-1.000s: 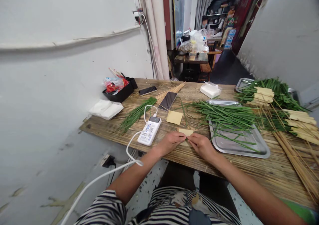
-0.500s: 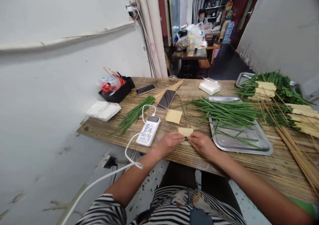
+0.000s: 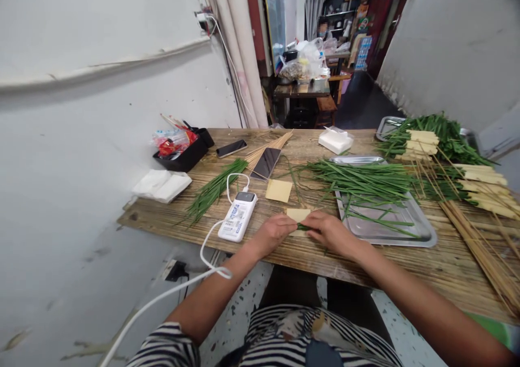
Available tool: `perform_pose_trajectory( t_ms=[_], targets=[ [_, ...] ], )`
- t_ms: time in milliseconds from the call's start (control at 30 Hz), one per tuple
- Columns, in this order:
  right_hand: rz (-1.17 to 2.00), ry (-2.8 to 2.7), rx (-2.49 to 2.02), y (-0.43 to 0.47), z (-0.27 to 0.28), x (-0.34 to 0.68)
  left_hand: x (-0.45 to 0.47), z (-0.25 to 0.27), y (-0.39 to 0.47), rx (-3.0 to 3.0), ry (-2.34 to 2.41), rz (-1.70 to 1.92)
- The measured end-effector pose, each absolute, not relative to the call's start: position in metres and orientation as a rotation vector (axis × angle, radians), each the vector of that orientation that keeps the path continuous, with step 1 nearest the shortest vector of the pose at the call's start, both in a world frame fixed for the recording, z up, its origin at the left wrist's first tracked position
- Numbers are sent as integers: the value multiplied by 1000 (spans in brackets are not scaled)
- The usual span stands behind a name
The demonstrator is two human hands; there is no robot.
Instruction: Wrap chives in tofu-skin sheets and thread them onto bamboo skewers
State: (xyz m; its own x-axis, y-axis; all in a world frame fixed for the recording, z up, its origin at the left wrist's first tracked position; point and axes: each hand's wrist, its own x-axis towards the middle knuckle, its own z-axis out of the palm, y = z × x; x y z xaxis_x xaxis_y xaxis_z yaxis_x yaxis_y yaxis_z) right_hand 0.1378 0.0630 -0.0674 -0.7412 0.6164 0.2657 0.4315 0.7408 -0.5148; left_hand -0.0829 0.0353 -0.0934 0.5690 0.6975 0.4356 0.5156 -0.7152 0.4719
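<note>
Close in at the near edge of the counter (image 3: 447,264), the left hand (image 3: 276,234) and right hand (image 3: 329,231) meet, fingers pinched on either end of a short green bundle (image 3: 302,226). It lies across a pale sheet (image 3: 298,214), whose far part shows beyond the fingertips. Looks like the wrapping stage: greens being held and shaped on the sheet. I'd say the next move calls for an even grip at both ends and a snug turn of the sheet around them.

Over to the left, a white power bank (image 3: 238,218) trails its cable (image 3: 162,290) by the left forearm; that could snag. On the right, a metal tray (image 3: 422,237) crowds the right hand, long green stalks (image 3: 365,181) heaped over it.

Just beyond, a second pale sheet (image 3: 279,190) lies flat and within reach. Past it, a phone (image 3: 265,162) rests by thin skewers (image 3: 280,141), with a tissue pack (image 3: 335,139) near the far edge. Deep in back, plastic bags (image 3: 309,58) cover another table.
</note>
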Motion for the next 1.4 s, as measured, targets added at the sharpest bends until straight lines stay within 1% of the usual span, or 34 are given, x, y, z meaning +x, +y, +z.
perform_pose_trajectory(
  t_ms=[333,567,667,867,933,1033,1200,1300,1400],
  targets=[
    [50,-2709,-690,53,-73,142,-84,-100,37,2655,860,886],
    [-273,-2756,-485,49,-77,139,-80,-91,29,2820,904,896],
    [-327,-2733,-513,50,-81,138,-79,-90,29,2866,914,899],
    [-262,-2701,-560,47,-84,139,-80,-94,31,2797,909,927],
    [-154,-2679,-597,48,-84,139,-81,-95,31,2726,916,959],
    [114,-2585,-688,54,-87,139,-82,-97,32,2648,906,1005],
    [454,-2398,-673,63,-92,140,-82,-96,32,2597,901,1065],
    [530,-2366,-690,56,-91,142,-79,-94,29,2632,956,1038],
    [524,-2357,-713,46,-89,143,-76,-94,21,2667,1051,1030]
  ],
)
